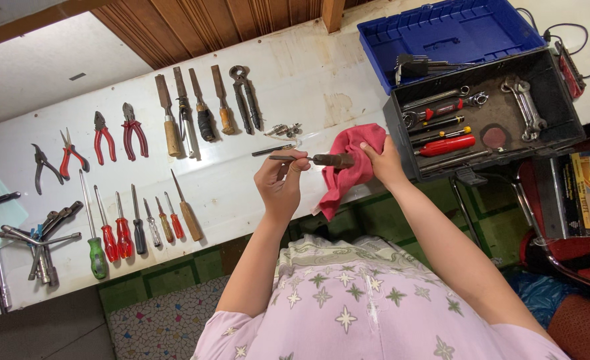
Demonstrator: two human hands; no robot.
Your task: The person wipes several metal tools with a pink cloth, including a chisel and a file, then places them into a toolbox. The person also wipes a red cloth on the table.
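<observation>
Left hand (280,183) pinches tool (315,159) | right hand (383,162) cloth (348,167) | over table edge (241,230)

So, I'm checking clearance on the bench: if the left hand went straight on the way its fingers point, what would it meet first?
Likely the small metal clip, lying just beyond the left hand and the tool it pinches. Past that, bare white bench. Depth is unclear.

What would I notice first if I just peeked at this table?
Probably the bright pink cloth in the middle, held in the person's right hand around the dark handle of a tool whose metal end the left hand pinches. Next, the neat rows of pliers and screwdrivers laid out on the white table to the left. At the upper right sits an open blue toolbox.
</observation>
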